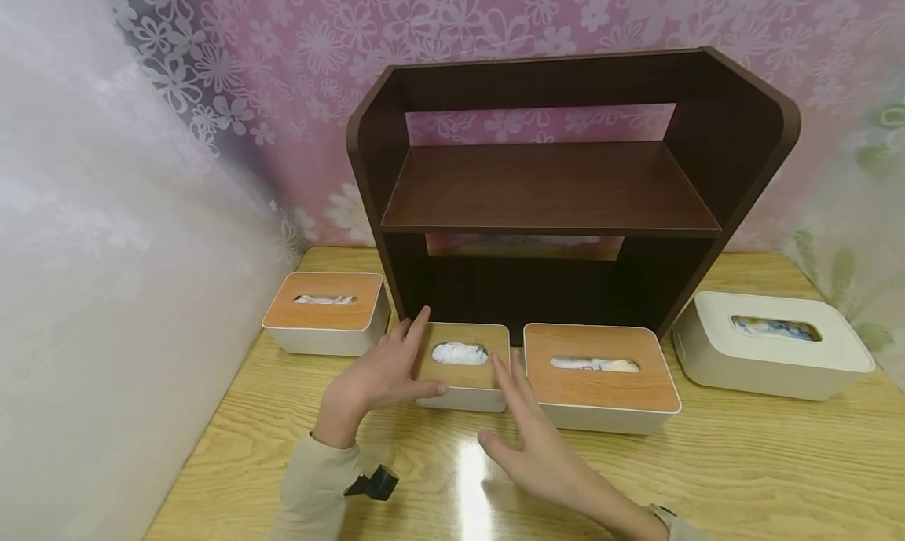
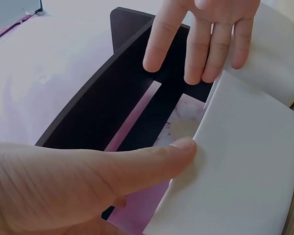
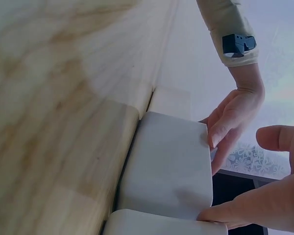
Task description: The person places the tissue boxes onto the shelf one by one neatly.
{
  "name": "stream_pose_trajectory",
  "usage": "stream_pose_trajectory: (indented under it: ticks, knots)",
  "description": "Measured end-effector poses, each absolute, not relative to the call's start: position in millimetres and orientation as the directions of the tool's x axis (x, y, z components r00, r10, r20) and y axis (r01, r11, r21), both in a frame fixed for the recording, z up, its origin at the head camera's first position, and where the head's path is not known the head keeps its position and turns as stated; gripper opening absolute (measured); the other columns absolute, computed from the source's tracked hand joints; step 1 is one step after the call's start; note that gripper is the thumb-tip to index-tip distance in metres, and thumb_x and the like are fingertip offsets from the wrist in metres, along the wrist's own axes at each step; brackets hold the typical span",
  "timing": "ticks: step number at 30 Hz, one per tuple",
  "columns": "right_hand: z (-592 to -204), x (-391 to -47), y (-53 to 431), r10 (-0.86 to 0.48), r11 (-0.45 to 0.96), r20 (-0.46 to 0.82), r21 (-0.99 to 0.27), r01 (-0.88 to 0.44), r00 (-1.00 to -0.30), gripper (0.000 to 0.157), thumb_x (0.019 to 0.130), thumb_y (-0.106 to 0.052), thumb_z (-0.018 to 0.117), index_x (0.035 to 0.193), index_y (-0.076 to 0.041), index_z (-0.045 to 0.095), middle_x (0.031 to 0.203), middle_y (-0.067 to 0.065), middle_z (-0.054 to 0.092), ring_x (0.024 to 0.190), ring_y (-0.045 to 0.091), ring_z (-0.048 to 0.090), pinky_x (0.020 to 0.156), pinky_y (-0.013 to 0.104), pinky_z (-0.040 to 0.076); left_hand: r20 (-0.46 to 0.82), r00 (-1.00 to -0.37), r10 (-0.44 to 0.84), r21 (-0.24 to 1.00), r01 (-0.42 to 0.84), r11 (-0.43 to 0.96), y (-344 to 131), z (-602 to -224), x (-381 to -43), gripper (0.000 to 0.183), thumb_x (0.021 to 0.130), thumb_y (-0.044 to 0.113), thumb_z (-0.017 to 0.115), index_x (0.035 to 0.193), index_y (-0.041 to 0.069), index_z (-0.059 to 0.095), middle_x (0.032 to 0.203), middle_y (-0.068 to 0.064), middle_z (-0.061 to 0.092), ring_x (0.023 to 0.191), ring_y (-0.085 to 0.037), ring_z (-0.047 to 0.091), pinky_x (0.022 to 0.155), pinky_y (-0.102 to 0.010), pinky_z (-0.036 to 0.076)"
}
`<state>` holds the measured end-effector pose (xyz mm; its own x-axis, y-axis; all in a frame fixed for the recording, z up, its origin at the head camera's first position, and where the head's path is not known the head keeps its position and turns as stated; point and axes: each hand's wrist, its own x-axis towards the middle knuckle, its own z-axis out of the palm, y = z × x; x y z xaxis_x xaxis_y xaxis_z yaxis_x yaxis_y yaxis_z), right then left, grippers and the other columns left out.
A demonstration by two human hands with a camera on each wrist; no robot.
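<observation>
A small tissue box (image 1: 463, 376) with a light wood lid and white body sits on the table in front of the dark shelf. White tissue shows in its slot. My left hand (image 1: 382, 374) lies along its left side, fingers extended, the thumb reaching over the front lid edge. At the right front corner is my right hand (image 1: 532, 447), its straight fingers pointing into the gap beside a larger orange-lidded box (image 1: 601, 388). In the left wrist view, the left thumb (image 2: 157, 164) touches the white box's edge (image 2: 235, 166). The right fingertips are at the box's edge in the right wrist view.
A dark brown two-tier shelf (image 1: 551, 188) stands at the back against the floral wall. Another orange-lidded box (image 1: 325, 321) is at the left, and an all-white tissue box (image 1: 778, 360) at the right. The wood-grain table (image 1: 742, 478) extends in front.
</observation>
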<state>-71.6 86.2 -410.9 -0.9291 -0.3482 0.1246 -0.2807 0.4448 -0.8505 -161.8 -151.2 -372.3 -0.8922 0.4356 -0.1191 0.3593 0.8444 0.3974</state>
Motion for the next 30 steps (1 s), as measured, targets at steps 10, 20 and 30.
stream_pose_trajectory:
  ticks: [10, 20, 30]
  knots:
    - [-400.4, -81.3, 86.2, -0.352, 0.218, 0.051, -0.967, -0.135, -0.935, 0.091, 0.095, -0.011, 0.061, 0.161, -0.015, -0.001, 0.165, 0.012, -0.012, 0.150, 0.039, -0.008, 0.112, 0.065, 0.010, -0.247, -0.873, 0.422, 0.471, 0.273, 0.839, -151.8, -371.6, -163.2, 0.113, 0.088, 0.050, 0.071, 0.158, 0.000, -0.001, 0.157, -0.025, 0.029, 0.128, -0.032, 0.053, 0.106, -0.043, 0.042]
    - [-388.5, -89.0, 82.3, -0.301, 0.065, -0.059, -0.997, 0.041, -0.952, 0.091, 0.096, -0.009, 0.055, 0.158, -0.008, -0.012, 0.164, 0.009, -0.015, 0.151, 0.031, -0.009, 0.118, 0.048, 0.007, -0.289, -0.870, 0.400, 0.522, 0.207, 0.827, -154.8, -375.6, -165.7, 0.115, 0.086, 0.051, 0.073, 0.155, -0.009, 0.004, 0.142, -0.028, 0.050, 0.124, -0.027, 0.057, 0.106, -0.042, 0.043]
    - [-392.9, -91.7, 73.9, -0.269, 0.071, -0.100, -0.994, 0.083, -0.958, 0.099, 0.090, -0.008, 0.061, 0.160, -0.017, -0.009, 0.165, 0.011, -0.013, 0.064, 0.014, 0.035, 0.115, 0.048, 0.023, -0.246, -0.867, 0.434, 0.697, 0.153, 0.700, -160.4, -383.2, -174.1, 0.116, 0.083, 0.038, 0.080, 0.155, -0.008, 0.002, 0.142, -0.029, 0.046, 0.100, -0.026, 0.065, 0.094, -0.042, 0.051]
